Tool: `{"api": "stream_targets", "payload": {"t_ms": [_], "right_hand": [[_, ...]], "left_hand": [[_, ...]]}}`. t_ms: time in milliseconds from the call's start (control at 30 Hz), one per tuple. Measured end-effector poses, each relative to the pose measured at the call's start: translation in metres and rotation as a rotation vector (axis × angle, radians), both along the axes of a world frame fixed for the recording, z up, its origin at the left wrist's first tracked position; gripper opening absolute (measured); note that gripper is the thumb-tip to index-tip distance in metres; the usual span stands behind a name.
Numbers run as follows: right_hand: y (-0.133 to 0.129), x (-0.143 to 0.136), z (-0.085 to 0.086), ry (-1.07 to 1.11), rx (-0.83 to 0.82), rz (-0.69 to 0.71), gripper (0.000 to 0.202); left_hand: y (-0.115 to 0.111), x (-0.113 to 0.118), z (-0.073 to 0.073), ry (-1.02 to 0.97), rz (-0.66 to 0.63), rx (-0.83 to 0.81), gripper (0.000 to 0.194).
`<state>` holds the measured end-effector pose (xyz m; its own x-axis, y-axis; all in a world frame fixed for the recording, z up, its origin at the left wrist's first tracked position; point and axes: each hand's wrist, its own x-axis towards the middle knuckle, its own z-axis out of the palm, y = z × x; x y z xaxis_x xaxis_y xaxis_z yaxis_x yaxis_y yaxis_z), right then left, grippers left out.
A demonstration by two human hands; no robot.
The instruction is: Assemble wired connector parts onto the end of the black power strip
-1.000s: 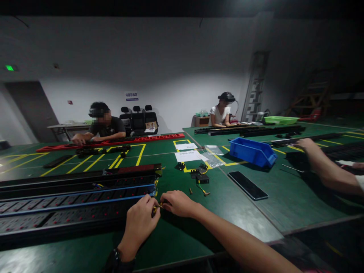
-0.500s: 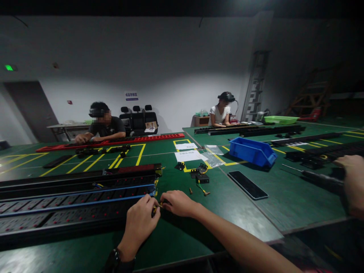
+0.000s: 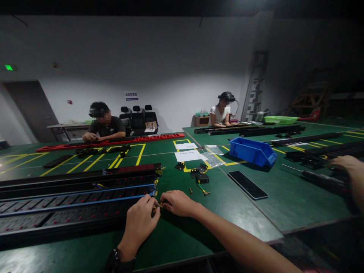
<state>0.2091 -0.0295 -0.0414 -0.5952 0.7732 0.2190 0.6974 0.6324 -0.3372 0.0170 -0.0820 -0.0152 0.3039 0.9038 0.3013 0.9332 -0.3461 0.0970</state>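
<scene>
My left hand (image 3: pixel 142 216), with a dark band at the wrist, is closed at the right end of a long black rail with blue edges (image 3: pixel 76 201). Between its fingertips is a small yellow and dark piece (image 3: pixel 154 209), mostly hidden. My right hand (image 3: pixel 178 203) meets it from the right, its fingers pinched on something too small to make out. Right of the rail lie black brackets (image 3: pixel 202 177) with a yellow-green wire (image 3: pixel 201 186) and a small brass-coloured screw (image 3: pixel 190 190).
A phone (image 3: pixel 248 185) and a blue bin (image 3: pixel 251 151) are to the right. Another person's hand (image 3: pixel 348 167) is by a screwdriver-like tool (image 3: pixel 321 178) at the right edge. Papers (image 3: pixel 189 156) lie ahead. Two people lean over the table's far side, one by a red rail (image 3: pixel 159 137).
My hands have hardly moved. The other person's hand at the right edge has shifted slightly left, and the hands of the person at the far left have moved a little right.
</scene>
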Motion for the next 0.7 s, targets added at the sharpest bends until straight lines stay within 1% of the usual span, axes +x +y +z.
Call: {"api": "stream_targets", "payload": {"t_ms": [400,700], "right_hand": [[-0.0013,-0.0001,0.0018,-0.004,0.001,-0.003,0.017],[-0.0004,0.0010,-0.0013,0.009,0.028,0.012,0.017]], "left_hand": [[0.0001,-0.0007,-0.0007,-0.009,-0.009,0.006,0.016],[-0.0005,-0.0004,0.0002,-0.013,-0.012,0.009,0.015]]}}
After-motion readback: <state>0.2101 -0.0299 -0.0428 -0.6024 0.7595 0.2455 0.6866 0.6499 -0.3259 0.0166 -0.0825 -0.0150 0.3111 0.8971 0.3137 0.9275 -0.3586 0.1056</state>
